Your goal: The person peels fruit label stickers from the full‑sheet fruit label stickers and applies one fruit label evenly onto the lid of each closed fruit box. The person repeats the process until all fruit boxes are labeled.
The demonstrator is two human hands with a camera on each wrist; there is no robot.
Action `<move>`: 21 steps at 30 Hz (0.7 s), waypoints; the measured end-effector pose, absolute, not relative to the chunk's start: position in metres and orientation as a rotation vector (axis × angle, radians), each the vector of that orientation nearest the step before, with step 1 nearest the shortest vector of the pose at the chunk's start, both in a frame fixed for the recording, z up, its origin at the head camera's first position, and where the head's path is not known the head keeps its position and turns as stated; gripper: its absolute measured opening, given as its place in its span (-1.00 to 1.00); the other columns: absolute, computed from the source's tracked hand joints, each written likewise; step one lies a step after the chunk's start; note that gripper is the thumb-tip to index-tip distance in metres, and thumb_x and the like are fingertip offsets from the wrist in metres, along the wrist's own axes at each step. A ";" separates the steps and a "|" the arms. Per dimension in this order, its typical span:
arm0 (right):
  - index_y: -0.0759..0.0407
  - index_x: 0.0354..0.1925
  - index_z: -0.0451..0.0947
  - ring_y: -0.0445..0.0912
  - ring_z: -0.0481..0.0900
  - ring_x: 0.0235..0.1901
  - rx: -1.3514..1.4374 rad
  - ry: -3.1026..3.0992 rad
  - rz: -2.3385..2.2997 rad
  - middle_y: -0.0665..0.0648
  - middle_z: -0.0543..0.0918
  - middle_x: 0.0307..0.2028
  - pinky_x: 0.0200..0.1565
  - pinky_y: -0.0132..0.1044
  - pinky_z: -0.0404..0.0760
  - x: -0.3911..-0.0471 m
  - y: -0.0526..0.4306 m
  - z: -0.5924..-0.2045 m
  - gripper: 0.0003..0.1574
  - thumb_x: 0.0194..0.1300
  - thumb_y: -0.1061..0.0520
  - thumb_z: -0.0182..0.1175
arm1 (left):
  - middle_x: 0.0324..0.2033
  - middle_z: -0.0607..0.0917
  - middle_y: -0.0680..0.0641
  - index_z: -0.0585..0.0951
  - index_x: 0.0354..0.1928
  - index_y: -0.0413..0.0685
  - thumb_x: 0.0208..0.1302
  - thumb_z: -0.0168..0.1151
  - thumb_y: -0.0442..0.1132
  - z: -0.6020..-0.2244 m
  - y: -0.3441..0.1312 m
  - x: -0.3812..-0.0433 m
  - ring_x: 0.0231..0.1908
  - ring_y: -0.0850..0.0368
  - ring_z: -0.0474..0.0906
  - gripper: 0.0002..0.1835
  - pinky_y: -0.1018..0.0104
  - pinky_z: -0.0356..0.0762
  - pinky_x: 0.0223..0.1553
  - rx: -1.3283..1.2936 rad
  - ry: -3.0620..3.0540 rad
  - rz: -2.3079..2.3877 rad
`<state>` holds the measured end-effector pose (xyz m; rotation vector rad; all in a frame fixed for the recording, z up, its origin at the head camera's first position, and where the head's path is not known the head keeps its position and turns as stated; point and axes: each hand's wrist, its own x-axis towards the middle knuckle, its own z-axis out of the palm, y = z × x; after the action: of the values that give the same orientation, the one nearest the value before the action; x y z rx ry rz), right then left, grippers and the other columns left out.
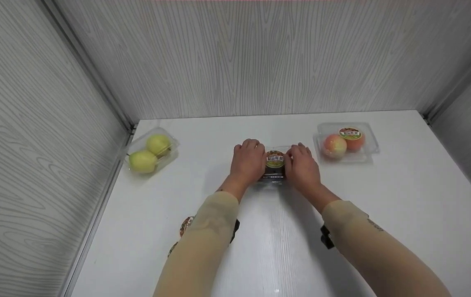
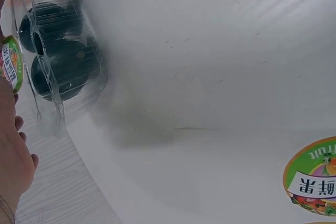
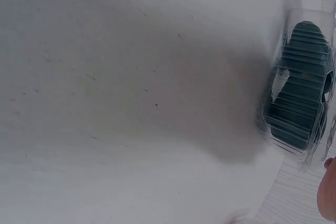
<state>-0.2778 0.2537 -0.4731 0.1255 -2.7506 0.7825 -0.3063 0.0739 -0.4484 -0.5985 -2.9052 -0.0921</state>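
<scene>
A clear plastic clamshell box point(image 1: 273, 178) stands near the middle of the white table, with two dark green rounded fruits point(image 2: 65, 69) inside. On its lid is a round printed sticker point(image 1: 275, 159). My left hand point(image 1: 248, 161) grips the box's left side, its fingers bent over toward the far edge and its thumb side by the sticker. Mirroring it on the right side, my right hand point(image 1: 302, 167) holds the box with bent fingers close to the sticker. In the right wrist view, only a bit of that hand shows beside the ribbed box wall point(image 3: 299, 93).
At the back left, a clear box holds two yellow-green pears point(image 1: 142, 161). A similar box at the back right holds two reddish-orange fruits point(image 1: 335, 146) under a round sticker point(image 1: 350, 133). Loose stickers point(image 1: 186, 226) lie by the left forearm. Wood-grain panels point(image 1: 235, 57) enclose the table.
</scene>
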 end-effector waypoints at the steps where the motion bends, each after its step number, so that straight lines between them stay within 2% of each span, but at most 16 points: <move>1: 0.28 -0.07 0.53 0.26 0.34 0.49 0.122 -2.751 0.782 0.39 0.59 0.25 0.54 0.07 0.19 -0.278 0.254 -0.473 -0.70 0.65 0.05 0.06 | 0.30 0.59 -0.06 0.67 0.15 -0.02 0.70 -0.04 -0.02 -0.449 0.074 -0.306 0.39 -0.02 0.41 -0.64 -0.06 0.44 0.29 -0.598 -2.907 -0.098; 21: 0.31 -0.04 0.56 0.27 0.30 0.52 0.120 -2.748 0.769 0.37 0.53 0.33 0.57 0.03 0.10 -0.281 0.254 -0.477 -0.72 0.62 0.09 0.12 | 0.34 0.53 -0.05 0.63 0.26 -0.03 0.69 -0.02 0.01 -0.454 0.079 -0.312 0.43 0.00 0.37 -0.60 -0.05 0.38 0.37 -0.573 -2.951 0.015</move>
<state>-0.2812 0.2543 -0.4773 0.1197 -2.7483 0.7687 -0.3119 0.0787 -0.4536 -0.5730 -2.9507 0.0145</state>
